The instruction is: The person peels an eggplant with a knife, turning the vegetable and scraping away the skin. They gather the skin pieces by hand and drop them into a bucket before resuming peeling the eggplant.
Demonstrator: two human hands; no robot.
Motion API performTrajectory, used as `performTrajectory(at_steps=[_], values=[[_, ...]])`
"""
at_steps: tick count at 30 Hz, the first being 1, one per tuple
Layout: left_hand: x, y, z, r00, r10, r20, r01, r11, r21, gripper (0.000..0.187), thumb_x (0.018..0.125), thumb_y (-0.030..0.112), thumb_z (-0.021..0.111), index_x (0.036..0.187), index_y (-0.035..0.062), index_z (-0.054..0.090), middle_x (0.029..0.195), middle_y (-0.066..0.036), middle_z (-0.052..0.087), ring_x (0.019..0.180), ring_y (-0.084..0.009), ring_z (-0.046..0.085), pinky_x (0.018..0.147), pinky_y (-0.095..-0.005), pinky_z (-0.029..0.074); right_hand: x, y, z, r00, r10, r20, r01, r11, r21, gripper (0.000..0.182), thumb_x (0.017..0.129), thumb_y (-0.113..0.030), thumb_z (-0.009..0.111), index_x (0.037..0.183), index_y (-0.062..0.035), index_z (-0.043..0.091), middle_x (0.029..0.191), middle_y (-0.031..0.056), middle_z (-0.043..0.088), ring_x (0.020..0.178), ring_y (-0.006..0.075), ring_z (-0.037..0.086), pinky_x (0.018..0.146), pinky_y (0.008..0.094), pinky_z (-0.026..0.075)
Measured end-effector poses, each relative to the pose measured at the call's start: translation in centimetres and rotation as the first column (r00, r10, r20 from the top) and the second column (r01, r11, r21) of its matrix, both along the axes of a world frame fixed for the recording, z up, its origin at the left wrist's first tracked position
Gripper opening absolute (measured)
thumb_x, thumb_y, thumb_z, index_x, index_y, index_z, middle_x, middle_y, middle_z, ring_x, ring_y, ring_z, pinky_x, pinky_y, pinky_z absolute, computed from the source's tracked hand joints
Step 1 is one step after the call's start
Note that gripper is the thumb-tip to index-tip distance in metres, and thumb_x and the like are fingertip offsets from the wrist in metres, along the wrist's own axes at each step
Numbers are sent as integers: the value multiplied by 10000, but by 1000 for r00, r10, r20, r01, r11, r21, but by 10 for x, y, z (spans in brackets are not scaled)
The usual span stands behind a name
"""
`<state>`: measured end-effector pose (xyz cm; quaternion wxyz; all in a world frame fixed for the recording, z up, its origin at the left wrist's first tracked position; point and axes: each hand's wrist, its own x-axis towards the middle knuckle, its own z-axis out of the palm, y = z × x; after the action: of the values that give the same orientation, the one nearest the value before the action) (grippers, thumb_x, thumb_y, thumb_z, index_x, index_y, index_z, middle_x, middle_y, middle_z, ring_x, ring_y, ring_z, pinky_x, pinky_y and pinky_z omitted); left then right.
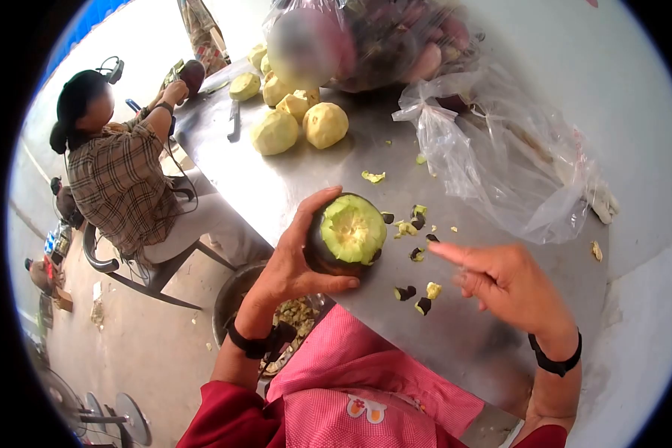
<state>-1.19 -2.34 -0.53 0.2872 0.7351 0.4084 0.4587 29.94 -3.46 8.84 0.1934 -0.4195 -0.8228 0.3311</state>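
My left hand grips a round, dark-skinned eggplant from its left side, thumb along the bottom edge. Skin has been cut away from its upturned end, baring pale green flesh; dark skin covers the rest that shows. To the right, my right hand hovers over the metal table with its index finger stretched out, thumb apart and the other fingers curled. I see nothing in it. Small dark and green peel scraps lie between my hands, and one dark scrap appears at the index fingertip.
Several peeled eggplants sit at the far left beside a knife. Behind them is a plastic bag of unpeeled eggplants; a clear bag lies right. Below the table edge stands a peelings tub. A seated co-worker handles another eggplant.
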Motion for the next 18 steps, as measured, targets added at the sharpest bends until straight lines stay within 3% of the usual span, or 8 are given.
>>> performTrajectory(at_steps=[1, 3, 15, 18], values=[[0, 1, 0, 1000, -16, -11, 16, 1000, 26, 1163, 544, 184, 977, 1522, 61, 360, 1484, -146, 440, 1394, -281, 434, 1183, -385, 319, 0, -2, 2, 1000, 0, 0, 0, 1000, -1, 459, 924, -70, 642, 1367, -188, 636, 678, 126, 600, 599, 241, 594, 600, 361, 485], [1, 2, 1, 999, -29, -21, 30, 998, 51, 1150, 545, 166, 963, 1520, 61, 361, 1481, -146, 438, 1396, -286, 429, 1184, -384, 313, 0, -8, 10, 991, 87, 99, -105, 976, 188, 440, 884, -76, 685, 1306, -202, 680, 709, 132, 610, 643, 304, 586, 597, 397, 460], [4, 2, 0, 999, -45, -24, 47, 996, 82, 1132, 552, 159, 941, 1514, 53, 353, 1468, -152, 430, 1398, -297, 416, 1183, -385, 307, -6, -22, 14, 972, -9, 234, -69, 943, 325, 386, 888, -99, 680, 1265, -182, 691, 661, 91, 518, 634, 306, 573, 571, 435, 433], [4, 3, -1, 998, -61, -35, 65, 991, 114, 1152, 557, 193, 969, 1515, 48, 345, 1481, -156, 417, 1405, -299, 404, 1184, -389, 307, -6, -21, 12, 973, 12, 231, -80, 955, 285, 403, 873, -88, 677, 1262, -194, 694, 668, 87, 515, 623, 303, 570, 561, 436, 432]])
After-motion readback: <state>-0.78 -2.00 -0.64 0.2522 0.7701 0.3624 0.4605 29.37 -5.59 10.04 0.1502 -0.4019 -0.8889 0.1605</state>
